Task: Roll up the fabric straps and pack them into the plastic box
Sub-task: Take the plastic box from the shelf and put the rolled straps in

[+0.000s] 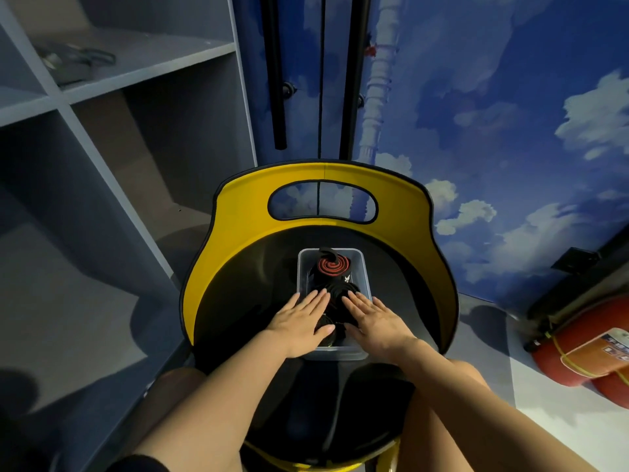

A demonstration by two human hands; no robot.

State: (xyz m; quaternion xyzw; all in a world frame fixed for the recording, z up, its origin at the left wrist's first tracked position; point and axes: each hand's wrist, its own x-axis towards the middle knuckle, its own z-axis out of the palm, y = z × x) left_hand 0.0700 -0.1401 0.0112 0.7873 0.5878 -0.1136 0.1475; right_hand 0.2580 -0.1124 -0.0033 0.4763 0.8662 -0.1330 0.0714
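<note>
A clear plastic box stands on the black seat of a yellow chair. Rolled straps fill it: a red-and-black spiral roll at the far end, a black roll in the middle and another black roll at the near end. My left hand lies flat on the box's left side, fingers straight, over the black rolls. My right hand lies flat on the right side, fingers straight, touching the middle black roll. Both palms hide much of the box's near half.
Grey open shelving stands at the left. A blue sky-patterned wall and two black vertical bars rise behind the chair. An orange cylinder lies on the floor at the right. My knees sit under the chair's near edge.
</note>
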